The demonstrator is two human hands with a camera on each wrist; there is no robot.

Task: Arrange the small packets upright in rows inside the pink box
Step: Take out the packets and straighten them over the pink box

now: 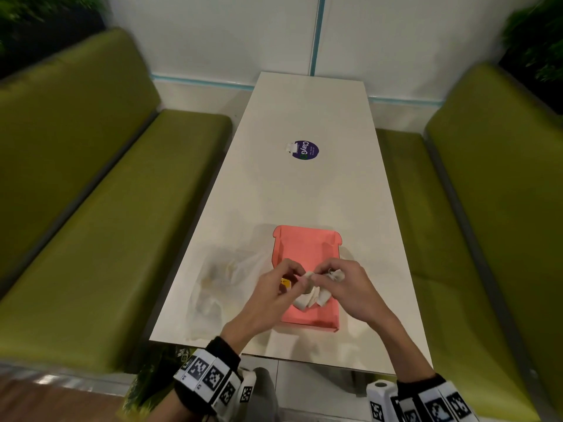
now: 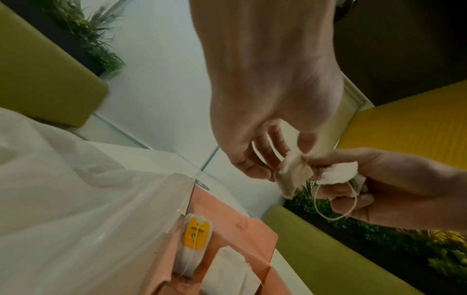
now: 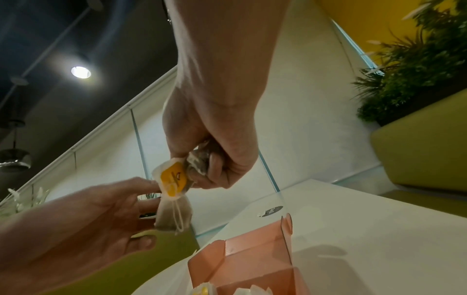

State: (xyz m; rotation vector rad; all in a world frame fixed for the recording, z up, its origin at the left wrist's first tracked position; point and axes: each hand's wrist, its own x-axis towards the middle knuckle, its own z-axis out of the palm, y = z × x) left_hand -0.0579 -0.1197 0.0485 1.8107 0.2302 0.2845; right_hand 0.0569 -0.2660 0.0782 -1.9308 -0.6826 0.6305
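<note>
On the far left sits a long green padded bench [image 1: 91,193], and green leafy plants [image 1: 18,10] show in the far left corner. Next comes a long white table [image 1: 304,117]. On the near left part of the table lies a crumpled clear plastic bag [image 1: 219,278], touching the left side of the open pink cardboard box [image 1: 307,242]. The box sits on the near part of the table, and its flap points to the far side. Inside the box, a few small white tea packets [image 2: 227,265] stand or lean by the near left wall, and one has a yellow paper tag [image 2: 196,233] on a thin string. Both hands are up above the box, close together. The left hand [image 1: 274,287] has its fingers bent, and its fingertips [image 2: 255,169] pinch one hanging pale tea packet [image 2: 290,175] at its top edge. This packet touches the packets in the other hand. The right hand [image 1: 344,284] has its fingers curled tight around a small bunch of white tea packets [image 2: 338,172], with a loop of string hanging below it. One packet in this bunch shows a yellow tag [image 3: 174,181] in the right wrist view. Farther away on the table lies a round purple sticker [image 1: 304,150] with white letters. On the far right is another long green padded bench [image 1: 472,208], with more green plants [image 1: 536,41] behind it.
</note>
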